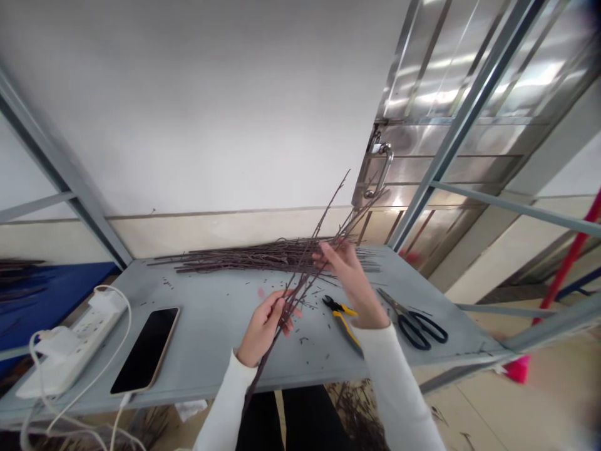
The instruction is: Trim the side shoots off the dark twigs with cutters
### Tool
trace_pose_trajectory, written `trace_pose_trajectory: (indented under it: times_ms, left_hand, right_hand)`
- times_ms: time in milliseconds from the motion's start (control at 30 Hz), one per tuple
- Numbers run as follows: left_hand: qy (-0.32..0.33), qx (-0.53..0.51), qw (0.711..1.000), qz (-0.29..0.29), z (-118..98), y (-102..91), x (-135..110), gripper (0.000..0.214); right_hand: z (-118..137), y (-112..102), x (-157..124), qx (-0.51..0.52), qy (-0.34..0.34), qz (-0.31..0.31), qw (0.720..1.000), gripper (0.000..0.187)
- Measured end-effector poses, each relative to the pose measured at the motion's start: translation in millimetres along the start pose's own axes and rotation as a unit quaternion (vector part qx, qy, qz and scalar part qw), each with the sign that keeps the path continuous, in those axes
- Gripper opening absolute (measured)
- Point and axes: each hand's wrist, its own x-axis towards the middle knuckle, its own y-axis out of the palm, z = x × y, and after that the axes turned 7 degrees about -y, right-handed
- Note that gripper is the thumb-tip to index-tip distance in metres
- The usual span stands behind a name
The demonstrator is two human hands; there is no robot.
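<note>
My left hand (267, 322) is closed around the lower part of a few thin, dark brown twigs (300, 283), which slant up to the right. Higher along them, my right hand (346, 275) has its fingers loosely closed about the twigs. Their tips fan out above it. Behind both hands lies a long pile of similar twigs (244, 257) at the back of the grey table (201, 338). Under my right wrist are cutting pliers (346, 324) with yellow and black handles, partly hidden by the forearm. Dark-handled scissors (413, 322) lie to the right.
A phone (146, 351) with a cable lies at the left, beside a white power strip (77, 344) with plugs. Small twig bits dot the tabletop. Metal frame posts (451, 156) rise at both sides, and a white wall (225, 113) stands behind. More twigs (361, 413) are on the floor.
</note>
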Motion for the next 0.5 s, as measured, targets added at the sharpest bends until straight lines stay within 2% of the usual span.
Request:
trace_pose_trajectory:
  times_ms: [100,167,233,333,500]
  left_hand:
    - [-0.004,-0.016,1.0,0.007,3.4,0.7,0.7,0.049]
    - [-0.027,-0.036,0.999,0.019,5.5,-0.3,0.6,0.049]
    - [-0.056,-0.065,0.996,0.019,6.5,-2.2,-0.7,0.048]
    - [-0.081,-0.114,0.99,0.013,6.2,-6.2,-5.1,0.049]
    - [-0.082,-0.109,0.991,-0.004,7.8,-12.9,-13.2,0.038]
  right_hand:
    - [-17.5,4.3,-25.1,0.03,0.069,0.106,0.992,0.055]
    - [-23.6,6.1,-35.9,0.036,0.072,0.155,0.985,0.047]
    - [-26.3,7.7,-41.8,0.035,0.056,0.158,0.985,0.039]
    - [-27.1,9.9,-44.9,0.031,0.036,0.132,0.99,0.031]
    - [-27.4,10.6,-46.3,0.028,0.017,0.132,0.991,0.037]
